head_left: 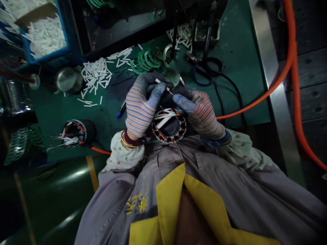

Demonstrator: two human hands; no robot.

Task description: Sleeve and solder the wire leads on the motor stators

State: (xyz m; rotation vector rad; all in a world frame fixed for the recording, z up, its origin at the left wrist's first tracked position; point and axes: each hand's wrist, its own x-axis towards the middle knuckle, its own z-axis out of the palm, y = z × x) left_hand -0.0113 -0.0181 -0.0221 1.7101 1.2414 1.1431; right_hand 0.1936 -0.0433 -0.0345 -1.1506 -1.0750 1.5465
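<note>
My left hand (pixel 144 105), in a striped knit glove, is closed, with a short white sleeve tube (pixel 158 81) pinched between thumb and fingers. My right hand (pixel 201 109), gloved alike, pinches a thin wire (pixel 170 92) whose end meets the tube between the two hands. Just below them, against my body, sits a ring-shaped motor stator (pixel 169 131) with red and black windings. Several white sleeves (pixel 165 119) lie across its top. Fingertips partly hide the wire, so how far it reaches into the tube cannot be seen.
Loose white tubes (pixel 97 73) lie in a pile at left, beside a metal cup (pixel 66 80). A blue bin (pixel 48 37) holds more. Green curved strips (pixel 148 61), scissors (pixel 208 69) and a blue marker (pixel 121 109) surround the hands. Another stator (pixel 76 132) stands left; an orange hose (pixel 255 100) crosses right.
</note>
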